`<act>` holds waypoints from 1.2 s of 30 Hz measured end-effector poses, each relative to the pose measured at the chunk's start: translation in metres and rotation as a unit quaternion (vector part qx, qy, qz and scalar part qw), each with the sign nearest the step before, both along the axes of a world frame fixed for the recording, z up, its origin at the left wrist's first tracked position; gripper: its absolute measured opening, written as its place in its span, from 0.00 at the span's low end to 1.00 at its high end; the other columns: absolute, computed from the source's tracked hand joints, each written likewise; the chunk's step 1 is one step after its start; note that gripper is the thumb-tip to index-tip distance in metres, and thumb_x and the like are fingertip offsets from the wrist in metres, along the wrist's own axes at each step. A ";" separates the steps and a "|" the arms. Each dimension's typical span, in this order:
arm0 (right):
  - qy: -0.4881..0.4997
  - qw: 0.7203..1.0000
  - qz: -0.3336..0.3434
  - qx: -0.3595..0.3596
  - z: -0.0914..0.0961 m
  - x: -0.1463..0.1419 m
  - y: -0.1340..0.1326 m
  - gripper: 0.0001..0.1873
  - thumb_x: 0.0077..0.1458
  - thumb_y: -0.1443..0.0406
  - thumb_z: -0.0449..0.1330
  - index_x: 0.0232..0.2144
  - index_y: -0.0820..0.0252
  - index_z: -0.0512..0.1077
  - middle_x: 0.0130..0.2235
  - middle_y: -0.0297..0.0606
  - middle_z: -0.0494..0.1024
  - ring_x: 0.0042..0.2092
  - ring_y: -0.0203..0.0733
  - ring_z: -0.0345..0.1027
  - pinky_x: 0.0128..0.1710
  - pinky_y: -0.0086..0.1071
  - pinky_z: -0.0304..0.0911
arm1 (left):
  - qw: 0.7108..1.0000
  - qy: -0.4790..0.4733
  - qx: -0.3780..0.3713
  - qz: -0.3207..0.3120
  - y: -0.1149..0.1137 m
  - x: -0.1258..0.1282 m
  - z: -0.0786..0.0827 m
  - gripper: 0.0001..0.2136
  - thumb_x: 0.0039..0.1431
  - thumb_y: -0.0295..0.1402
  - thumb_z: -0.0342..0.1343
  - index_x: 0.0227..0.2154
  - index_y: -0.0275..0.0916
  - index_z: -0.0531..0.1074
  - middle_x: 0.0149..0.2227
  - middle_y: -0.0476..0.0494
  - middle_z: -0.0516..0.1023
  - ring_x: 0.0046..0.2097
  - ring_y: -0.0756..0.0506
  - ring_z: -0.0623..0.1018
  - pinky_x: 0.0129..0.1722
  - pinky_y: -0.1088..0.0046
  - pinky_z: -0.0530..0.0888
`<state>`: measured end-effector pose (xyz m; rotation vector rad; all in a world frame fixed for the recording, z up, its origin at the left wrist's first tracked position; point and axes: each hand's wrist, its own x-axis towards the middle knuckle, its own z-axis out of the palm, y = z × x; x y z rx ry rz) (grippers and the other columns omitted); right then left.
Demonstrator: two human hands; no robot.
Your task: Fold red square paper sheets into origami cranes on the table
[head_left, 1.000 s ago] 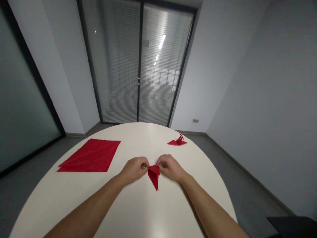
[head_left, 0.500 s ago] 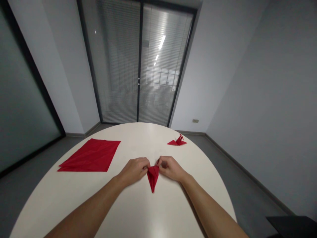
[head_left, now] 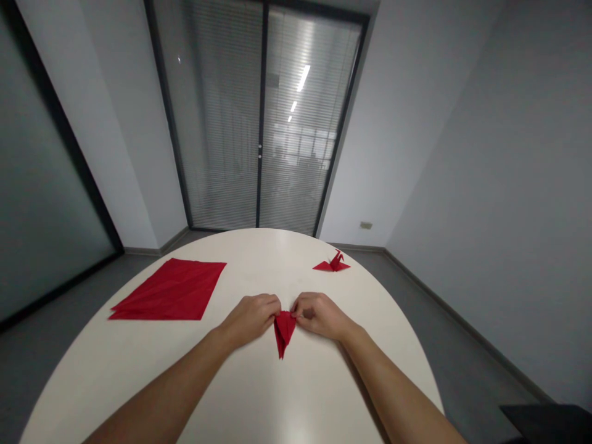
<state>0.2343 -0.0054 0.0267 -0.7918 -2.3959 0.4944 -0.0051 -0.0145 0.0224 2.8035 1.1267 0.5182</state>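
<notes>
A small folded red paper piece (head_left: 282, 330) lies on the white round table (head_left: 259, 394), its long point aimed toward me. My left hand (head_left: 252, 316) pinches its upper left corner. My right hand (head_left: 319, 314) pinches its upper right corner. Both hands rest on the table with fingers curled, knuckles almost meeting above the paper.
A stack of flat red paper sheets (head_left: 169, 290) lies at the table's left. A finished red paper crane (head_left: 332, 263) stands at the far right of the table. Beyond are a glass door with blinds and grey walls. A dark object (head_left: 546, 419) shows at the bottom right.
The folded paper's point has swung left, from about the middle right toward the centre, and both hands have closed slightly inward over its top edge.
</notes>
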 end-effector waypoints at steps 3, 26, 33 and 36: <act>-0.028 1.000 0.010 0.001 0.003 0.001 -0.002 0.10 0.50 0.77 0.61 0.28 0.58 0.76 0.33 0.35 0.79 0.33 0.36 0.73 0.36 0.27 0.65 | 0.999 0.037 0.017 -0.011 0.000 -0.001 0.002 0.08 0.64 0.23 0.50 0.34 0.41 0.70 0.37 0.47 0.77 0.41 0.45 0.76 0.38 0.71 0.68; -0.099 0.995 0.009 -0.009 0.014 -0.001 -0.011 0.07 0.50 0.70 0.63 0.30 0.56 0.81 0.40 0.36 0.83 0.33 0.37 0.75 0.36 0.28 0.65 | 0.996 -0.076 -0.051 0.010 -0.007 0.001 0.003 0.09 0.66 0.32 0.50 0.36 0.41 0.76 0.39 0.45 0.80 0.43 0.44 0.77 0.43 0.70 0.69; -0.083 0.996 0.001 -0.036 0.016 -0.002 -0.012 0.07 0.51 0.68 0.64 0.33 0.55 0.82 0.41 0.37 0.83 0.35 0.39 0.74 0.38 0.29 0.65 | 0.972 -0.162 -0.145 0.085 0.000 0.006 -0.008 0.07 0.60 0.34 0.56 0.39 0.43 0.77 0.39 0.47 0.81 0.39 0.44 0.77 0.39 0.70 0.69; -0.068 0.996 -0.040 -0.039 0.012 -0.004 -0.010 0.07 0.55 0.66 0.63 0.35 0.56 0.81 0.37 0.38 0.82 0.39 0.43 0.74 0.43 0.32 0.65 | 0.954 -0.207 -0.198 0.084 0.004 0.006 -0.014 0.08 0.58 0.33 0.57 0.40 0.41 0.76 0.36 0.47 0.81 0.38 0.45 0.78 0.38 0.71 0.70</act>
